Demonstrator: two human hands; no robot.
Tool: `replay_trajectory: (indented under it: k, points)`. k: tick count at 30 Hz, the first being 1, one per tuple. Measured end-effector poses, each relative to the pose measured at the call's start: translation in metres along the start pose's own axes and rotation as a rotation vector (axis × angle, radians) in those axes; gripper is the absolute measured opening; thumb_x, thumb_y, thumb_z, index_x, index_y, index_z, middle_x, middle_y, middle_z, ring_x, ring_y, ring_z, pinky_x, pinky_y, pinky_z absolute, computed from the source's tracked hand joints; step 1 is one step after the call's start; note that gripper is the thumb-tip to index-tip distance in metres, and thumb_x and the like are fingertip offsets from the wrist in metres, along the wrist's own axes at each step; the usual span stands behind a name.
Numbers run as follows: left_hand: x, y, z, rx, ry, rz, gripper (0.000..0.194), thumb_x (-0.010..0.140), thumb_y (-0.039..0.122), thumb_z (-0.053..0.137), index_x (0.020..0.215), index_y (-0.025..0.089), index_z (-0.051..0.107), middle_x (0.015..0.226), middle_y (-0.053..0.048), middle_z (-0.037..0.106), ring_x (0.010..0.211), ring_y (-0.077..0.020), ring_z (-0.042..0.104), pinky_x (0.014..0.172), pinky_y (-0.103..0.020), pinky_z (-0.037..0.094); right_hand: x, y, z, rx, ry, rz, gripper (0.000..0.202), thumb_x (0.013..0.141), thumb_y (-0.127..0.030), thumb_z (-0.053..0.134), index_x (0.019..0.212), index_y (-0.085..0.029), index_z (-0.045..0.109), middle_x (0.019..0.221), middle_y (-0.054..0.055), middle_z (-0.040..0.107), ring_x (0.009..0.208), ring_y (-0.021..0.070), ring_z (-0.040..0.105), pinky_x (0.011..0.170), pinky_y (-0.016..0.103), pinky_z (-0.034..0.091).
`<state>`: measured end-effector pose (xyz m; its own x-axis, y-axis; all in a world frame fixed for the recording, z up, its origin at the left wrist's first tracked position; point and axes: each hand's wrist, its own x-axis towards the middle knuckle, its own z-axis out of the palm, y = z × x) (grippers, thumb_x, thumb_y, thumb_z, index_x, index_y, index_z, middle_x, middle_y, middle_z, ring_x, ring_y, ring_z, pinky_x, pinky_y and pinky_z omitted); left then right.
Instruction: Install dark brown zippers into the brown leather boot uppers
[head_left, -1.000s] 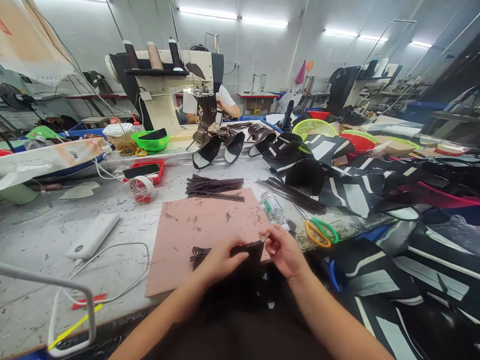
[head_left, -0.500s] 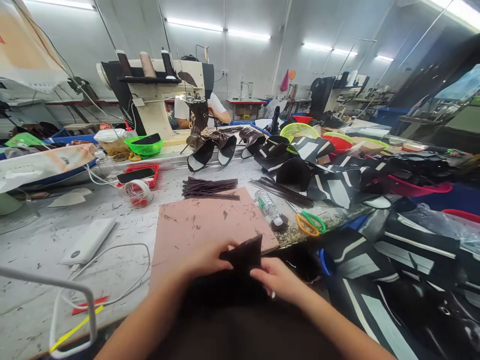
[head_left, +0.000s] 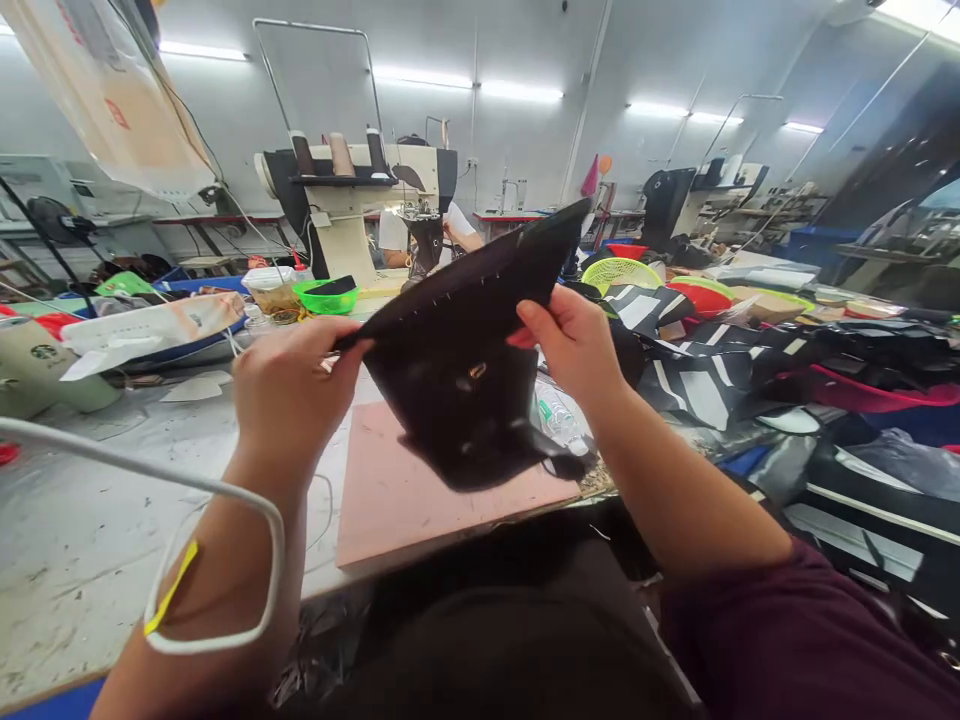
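A dark brown leather boot piece (head_left: 457,350) is held up in the air between both hands, above the pink cutting mat (head_left: 390,495). My left hand (head_left: 289,385) grips its left edge. My right hand (head_left: 574,340) pinches its upper right edge, near a row of small pale stitch marks. The piece's lower part hangs down and hides the middle of the mat. A small metal fitting shows near the piece's centre.
A sewing machine (head_left: 352,215) with thread cones stands at the back; a person sits behind it. A green basket (head_left: 326,295), a plastic bottle (head_left: 559,415) and piles of black-and-white leather pieces (head_left: 705,375) crowd the table's right. A white cable loop (head_left: 217,560) crosses the left foreground.
Both hands have lifted the dark leather piece from low at the table's front edge up to eye level, spreading it out. The camera has tilted and shifted.
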<state>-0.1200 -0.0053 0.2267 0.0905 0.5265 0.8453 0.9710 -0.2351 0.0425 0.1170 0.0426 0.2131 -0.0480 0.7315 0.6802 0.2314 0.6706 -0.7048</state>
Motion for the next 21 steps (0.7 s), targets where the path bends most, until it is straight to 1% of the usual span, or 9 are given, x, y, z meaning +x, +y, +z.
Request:
replay_trajectory:
  k: [3,5,6,8,11,13,17,19,21]
  points:
    - [-0.017,-0.001,-0.011,0.091,0.268,0.198,0.012,0.075,0.025,0.058,0.084,0.019,0.063,0.071,0.001,0.066,0.069,-0.0127,0.058,0.07,-0.024,0.04,-0.018,0.007,0.008,-0.047,0.12,-0.175,0.021,0.081,-0.04,0.049,0.078,-0.021,0.058,0.071,-0.001,0.061,0.071,0.0148,0.062,0.068,0.03,0.049]
    - [-0.043,-0.003,-0.008,0.07,0.215,0.288,0.015,0.074,0.019,0.059,0.088,0.022,0.062,0.072,0.001,0.066,0.07,-0.0132,0.058,0.073,-0.025,0.039,-0.046,0.024,0.009,-0.057,0.046,-0.182,0.021,0.081,-0.039,0.049,0.083,-0.021,0.059,0.082,0.003,0.064,0.082,0.0186,0.061,0.076,0.034,0.048]
    - [-0.058,-0.003,-0.003,0.039,0.1,0.298,0.017,0.075,0.017,0.057,0.089,0.023,0.062,0.074,0.0,0.067,0.073,-0.0138,0.058,0.073,-0.026,0.039,-0.063,0.036,0.009,-0.053,-0.05,-0.152,0.022,0.081,-0.039,0.049,0.086,-0.021,0.059,0.086,0.004,0.064,0.085,0.02,0.06,0.077,0.035,0.048]
    - [-0.092,-0.004,0.013,-0.077,-0.28,0.262,0.019,0.079,0.016,0.048,0.083,0.024,0.064,0.073,0.0,0.067,0.07,-0.0143,0.059,0.069,-0.026,0.039,-0.098,0.063,0.008,-0.106,-0.189,0.005,0.024,0.083,-0.036,0.043,0.09,-0.02,0.06,0.085,0.006,0.066,0.084,0.0211,0.061,0.077,0.036,0.048]
    - [-0.136,-0.004,0.04,-0.336,-0.863,0.021,0.022,0.078,0.02,0.044,0.081,0.024,0.065,0.073,-0.002,0.067,0.071,-0.0167,0.059,0.066,-0.027,0.041,-0.143,0.097,0.006,-0.24,-0.352,0.17,0.026,0.082,-0.035,0.043,0.09,-0.02,0.063,0.089,0.007,0.067,0.087,0.024,0.061,0.077,0.038,0.048]
    - [-0.154,-0.005,0.054,-0.552,-1.1,-0.196,0.018,0.075,0.025,0.049,0.085,0.024,0.064,0.083,-0.001,0.067,0.078,-0.0168,0.059,0.07,-0.026,0.042,-0.161,0.11,0.006,-0.304,-0.412,0.242,0.028,0.082,-0.036,0.042,0.089,-0.02,0.063,0.091,0.009,0.066,0.089,0.0257,0.06,0.077,0.038,0.047]
    - [-0.162,-0.006,0.078,-0.637,-1.222,-0.523,0.021,0.075,0.033,0.046,0.083,0.019,0.06,0.077,-0.001,0.064,0.073,-0.0169,0.057,0.065,-0.025,0.042,-0.172,0.119,0.009,-0.411,-0.439,0.412,0.027,0.081,-0.04,0.044,0.079,-0.02,0.061,0.075,0.007,0.066,0.075,0.0244,0.061,0.065,0.035,0.048]
    - [-0.16,-0.007,0.09,-0.57,-1.243,-0.567,0.021,0.075,0.032,0.046,0.082,0.017,0.059,0.075,-0.002,0.063,0.072,-0.0177,0.057,0.063,-0.025,0.041,-0.171,0.118,0.014,-0.531,-0.283,0.453,0.026,0.076,-0.045,0.051,0.073,-0.02,0.055,0.059,0.003,0.059,0.056,0.0198,0.056,0.052,0.03,0.045]
    - [-0.16,-0.008,0.1,-0.548,-1.253,-0.562,0.02,0.073,0.031,0.048,0.081,0.017,0.059,0.077,-0.002,0.063,0.075,-0.0182,0.057,0.064,-0.025,0.04,-0.168,0.112,0.022,-0.626,-0.068,0.309,0.024,0.074,-0.043,0.056,0.068,-0.02,0.049,0.052,-0.002,0.05,0.045,0.0142,0.048,0.045,0.026,0.039]
